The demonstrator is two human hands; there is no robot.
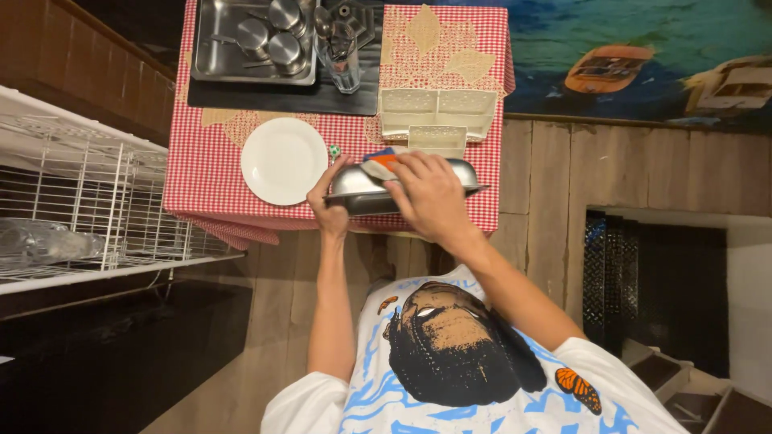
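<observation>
So, only the one head view is given, looking straight down. A shallow steel dish [406,186] (oblong, rimmed, shiny on its outer wall) is held tilted up over the near edge of a small table covered in red-and-white checked cloth [211,173]. The left hand [328,210] is clamped on the dish's left rim, thumb over the top. The right hand [430,197] is curled over a sponge or cloth pad [379,163] with orange, white and blue showing, pressed against the dish; how tightly it's gripped can't be made out from here.

As for progress: the wiping looks mid-way at best, judged only from the pad being on the metal. A round white plate [284,161], smooth and glossy, is lying flat just left of the dish and appears untouched. A cream plastic divided tray [438,112] with perforated compartments is parked behind the dish. Further back, a rectangular steel tray [211,48] holds three small steel cups [269,36], with a clear glass [342,56] full of cutlery beside it. Whether those are already done can't be told. A white wire rack [104,201] is seen at the left, over the wood-plank floor.
</observation>
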